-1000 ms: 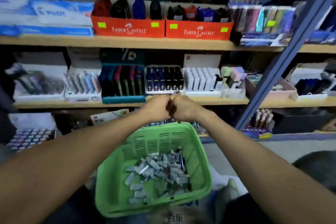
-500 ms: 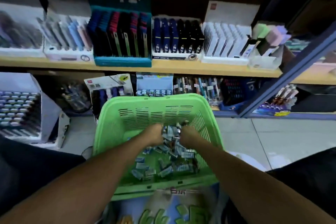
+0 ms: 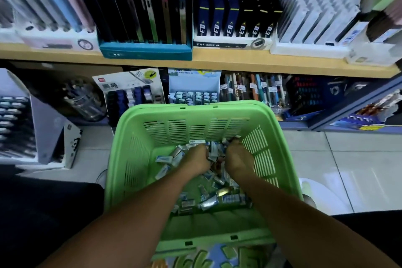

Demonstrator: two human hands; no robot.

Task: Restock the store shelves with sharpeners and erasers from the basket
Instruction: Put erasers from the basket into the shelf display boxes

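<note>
A second ago both hands met, raised, before the middle shelf; now the left hand and right hand are down inside the green basket, fingers buried among the small wrapped packets. The view has tilted down and closer; the top shelf is gone from sight.

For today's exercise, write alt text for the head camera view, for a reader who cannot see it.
Both hands, left hand and right hand, dig into small wrapped packets inside a green basket. Beyond it stand stocked stationery shelves.

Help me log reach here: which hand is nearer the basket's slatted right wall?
Right. The right hand digs into the packets close beside the basket's slatted right wall; the left hand lies nearer the basket's middle, with the right hand between it and that wall.
</note>
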